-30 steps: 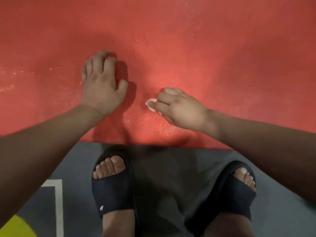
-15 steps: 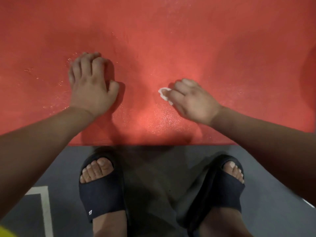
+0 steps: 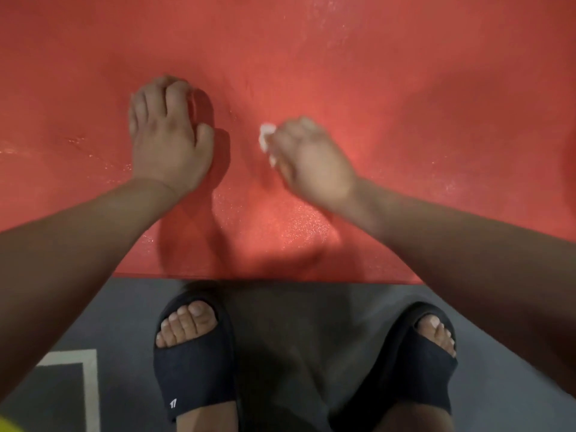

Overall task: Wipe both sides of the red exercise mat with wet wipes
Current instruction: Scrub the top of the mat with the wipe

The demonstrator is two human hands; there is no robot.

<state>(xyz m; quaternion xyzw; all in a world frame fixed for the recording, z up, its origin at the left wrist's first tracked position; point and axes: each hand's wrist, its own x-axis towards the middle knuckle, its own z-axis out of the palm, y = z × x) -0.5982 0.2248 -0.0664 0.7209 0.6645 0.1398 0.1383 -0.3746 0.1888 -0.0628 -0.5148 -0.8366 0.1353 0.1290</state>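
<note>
The red exercise mat [image 3: 405, 88] fills the upper two thirds of the head view, and wet speckles glisten on it near its front edge. My left hand [image 3: 165, 141] rests on the mat with its fingers bent and holds nothing. Just to its right, my right hand [image 3: 311, 163] pinches a small crumpled white wet wipe [image 3: 266, 135] and presses it against the mat. This hand is blurred by motion. Most of the wipe is hidden under its fingers.
The mat's front edge runs across the view just above my feet, which wear black slide sandals [image 3: 193, 369] [image 3: 414, 369] on a grey floor [image 3: 296, 322]. A white painted line [image 3: 90, 385] marks the floor at bottom left, beside a yellow patch [image 3: 4, 425].
My right hand slid the wipe right across the mat, then back left toward my left hand. My left hand has stayed resting in about the same spot.
</note>
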